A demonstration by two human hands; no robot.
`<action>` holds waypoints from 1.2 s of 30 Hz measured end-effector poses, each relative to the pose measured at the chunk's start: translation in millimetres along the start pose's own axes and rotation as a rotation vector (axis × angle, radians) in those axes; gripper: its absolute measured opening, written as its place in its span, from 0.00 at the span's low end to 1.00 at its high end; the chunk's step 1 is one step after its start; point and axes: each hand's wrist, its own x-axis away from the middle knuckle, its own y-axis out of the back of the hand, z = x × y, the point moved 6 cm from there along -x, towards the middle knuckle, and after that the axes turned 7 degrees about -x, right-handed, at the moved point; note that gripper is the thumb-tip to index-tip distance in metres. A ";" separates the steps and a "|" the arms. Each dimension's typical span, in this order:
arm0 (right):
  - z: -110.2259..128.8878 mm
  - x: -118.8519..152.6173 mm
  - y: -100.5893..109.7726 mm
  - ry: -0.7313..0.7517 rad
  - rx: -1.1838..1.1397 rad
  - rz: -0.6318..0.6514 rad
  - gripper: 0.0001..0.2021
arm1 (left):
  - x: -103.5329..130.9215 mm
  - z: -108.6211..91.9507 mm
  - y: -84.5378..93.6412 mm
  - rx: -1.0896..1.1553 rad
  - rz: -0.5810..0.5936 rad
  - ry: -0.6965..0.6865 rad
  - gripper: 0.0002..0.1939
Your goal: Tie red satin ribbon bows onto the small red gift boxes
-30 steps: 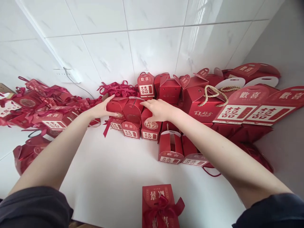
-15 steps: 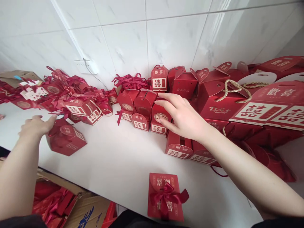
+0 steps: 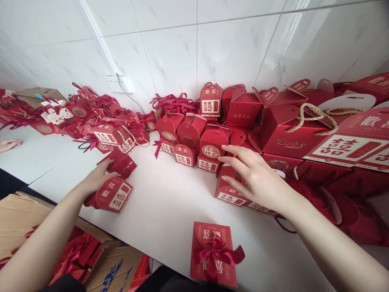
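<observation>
My left hand (image 3: 99,177) is among red gift boxes on the left of the table, its thumb and fingers bent around a tilted dark red gift box (image 3: 124,164). Just in front, touching or nearly touching the hand, lies a red gift box (image 3: 113,195) with a white character label. My right hand (image 3: 253,174) is open, fingers loosely spread, above a low red box (image 3: 230,195) in the row on the right. Its fingertips come near a red box with a round gold emblem (image 3: 211,151). By the front edge lies a flat red box with a ribbon bow (image 3: 214,253).
Boxes with rope handles (image 3: 285,129) are stacked on the right. Ribbons (image 3: 174,103) and a heap of red boxes (image 3: 91,111) line the tiled wall. An open carton (image 3: 112,263) stands below the table edge. Another person's hand (image 3: 9,144) rests at far left.
My left hand has moved right and nearer, and the boxes around it have shifted and turned. My right hand has shifted right and lower. The view has swung slightly left.
</observation>
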 end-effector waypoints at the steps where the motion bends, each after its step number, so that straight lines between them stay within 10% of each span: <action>1: 0.9 1.4 -0.2 -0.003 0.004 0.008 0.17 | 2.2 -6.7 -8.4 0.004 0.037 -0.004 0.43; 15: 5.2 4.4 -3.9 -0.033 -0.047 0.059 0.17 | 50.8 -180.9 -57.9 0.049 0.411 -0.941 0.25; 25: 21.4 1.8 -91.7 -0.073 0.149 0.251 0.14 | 11.2 -281.5 -70.1 0.390 0.515 -1.121 0.19; 28: 14.9 -0.8 -99.4 -0.122 0.258 0.254 0.12 | -2.7 -282.7 -30.1 0.554 0.543 -1.062 0.23; 31: 17.3 1.9 -84.9 -0.093 0.241 0.191 0.14 | 13.6 -258.4 -2.3 0.261 0.479 -1.060 0.37; 36: 41.2 28.0 -35.9 -0.080 -0.176 0.172 0.17 | 46.2 -205.0 -21.6 -0.256 0.295 -0.838 0.55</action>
